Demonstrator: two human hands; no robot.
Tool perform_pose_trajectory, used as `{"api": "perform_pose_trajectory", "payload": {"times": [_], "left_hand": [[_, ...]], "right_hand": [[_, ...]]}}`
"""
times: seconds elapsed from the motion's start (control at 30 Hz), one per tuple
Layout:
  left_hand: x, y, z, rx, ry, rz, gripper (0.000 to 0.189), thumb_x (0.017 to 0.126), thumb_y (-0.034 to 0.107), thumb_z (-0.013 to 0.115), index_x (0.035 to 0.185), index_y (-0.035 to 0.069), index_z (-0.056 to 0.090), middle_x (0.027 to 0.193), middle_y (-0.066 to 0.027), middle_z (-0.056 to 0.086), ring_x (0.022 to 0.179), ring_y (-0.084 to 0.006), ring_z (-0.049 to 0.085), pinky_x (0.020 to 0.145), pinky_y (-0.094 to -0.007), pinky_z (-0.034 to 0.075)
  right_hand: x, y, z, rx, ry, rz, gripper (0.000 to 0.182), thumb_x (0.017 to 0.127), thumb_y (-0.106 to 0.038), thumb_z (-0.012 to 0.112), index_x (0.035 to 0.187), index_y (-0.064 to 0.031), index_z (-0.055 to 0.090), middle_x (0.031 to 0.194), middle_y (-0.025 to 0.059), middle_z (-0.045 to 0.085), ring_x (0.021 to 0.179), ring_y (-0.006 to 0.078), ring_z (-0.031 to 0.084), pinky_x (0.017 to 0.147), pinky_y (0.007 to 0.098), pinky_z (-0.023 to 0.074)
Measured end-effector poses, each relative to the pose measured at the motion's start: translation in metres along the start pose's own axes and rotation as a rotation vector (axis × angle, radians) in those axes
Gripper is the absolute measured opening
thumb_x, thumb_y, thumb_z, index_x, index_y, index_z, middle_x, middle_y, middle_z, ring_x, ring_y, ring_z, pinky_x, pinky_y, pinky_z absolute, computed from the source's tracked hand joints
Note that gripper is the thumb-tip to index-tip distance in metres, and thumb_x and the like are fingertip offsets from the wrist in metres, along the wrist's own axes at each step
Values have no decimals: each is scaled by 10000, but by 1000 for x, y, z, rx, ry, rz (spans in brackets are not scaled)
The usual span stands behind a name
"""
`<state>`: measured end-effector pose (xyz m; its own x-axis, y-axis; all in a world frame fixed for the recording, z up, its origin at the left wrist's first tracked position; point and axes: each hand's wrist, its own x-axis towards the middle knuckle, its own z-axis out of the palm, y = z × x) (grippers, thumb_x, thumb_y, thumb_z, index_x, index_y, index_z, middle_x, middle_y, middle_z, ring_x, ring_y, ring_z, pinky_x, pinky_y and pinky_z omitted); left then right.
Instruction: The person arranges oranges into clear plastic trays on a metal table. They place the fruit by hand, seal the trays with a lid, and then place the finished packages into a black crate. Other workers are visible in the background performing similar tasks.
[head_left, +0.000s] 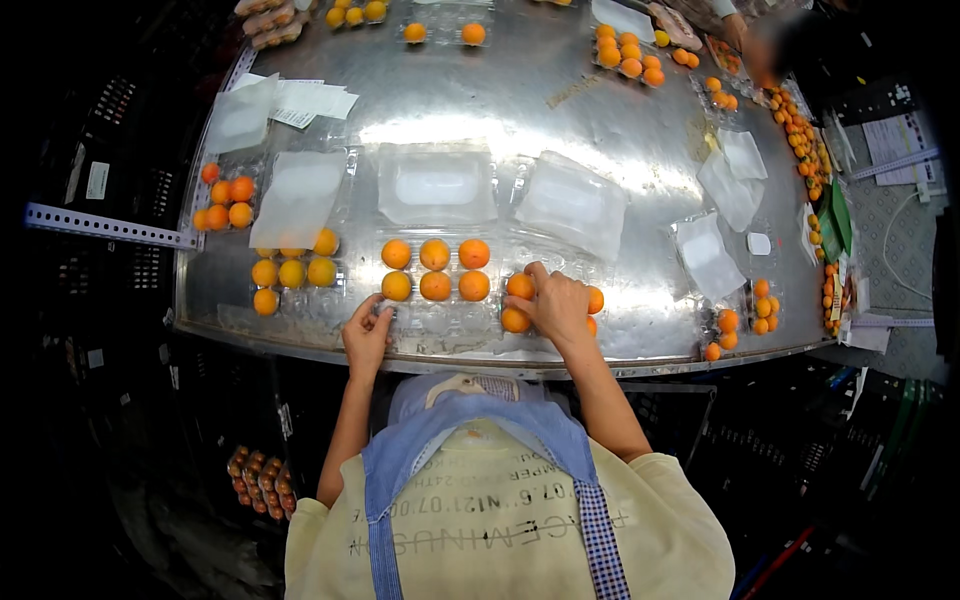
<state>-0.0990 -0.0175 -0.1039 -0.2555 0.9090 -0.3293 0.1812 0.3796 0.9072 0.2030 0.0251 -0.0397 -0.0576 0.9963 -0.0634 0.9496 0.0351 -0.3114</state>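
My left hand (365, 336) pinches the left edge of a clear plastic clamshell (431, 321) at the table's front edge. Two rows of orange fruits (435, 286) fill its far part, and its near part shows bare plastic. A white liner sheet (436, 187) lies over the raised lid behind. To the right, my right hand (559, 306) reaches over another clamshell, thumb and forefinger around an orange fruit (520, 286). One more fruit (515, 320) sits just nearer, and two show past the hand's right side. My palm hides the middle of that pack.
A part-filled pack of yellower fruits (292, 273) stands at left, beside redder fruits (217, 217). Papers (311, 101) lie at the back left. Smaller packs (727, 321) and liner sheets (731, 180) are at right. Another person's hand (735, 31) shows at the far right.
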Motion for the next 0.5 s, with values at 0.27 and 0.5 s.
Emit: {"api": "perform_pose_trajectory", "payload": {"times": [0.27,0.5], "left_hand": [[-1,2,0,-48,-16,-7,291,859,84,656,1134,-1,615,579,25,504,483,-39,482,441,-209,391],[-17,21,-10,425,84,174,494,764,150,733,1196,9,540,891,-112,585,767,-206,585,675,-327,488]], "right_hand": [[-4,17,-6,401,-127,118,397,770,-389,721,1033,-98,662,698,58,646,592,143,601,562,294,488],[11,59,-46,1305,-40,383,316,899,-272,612,1042,8,643,817,43,658,684,102,580,648,247,482]]}}
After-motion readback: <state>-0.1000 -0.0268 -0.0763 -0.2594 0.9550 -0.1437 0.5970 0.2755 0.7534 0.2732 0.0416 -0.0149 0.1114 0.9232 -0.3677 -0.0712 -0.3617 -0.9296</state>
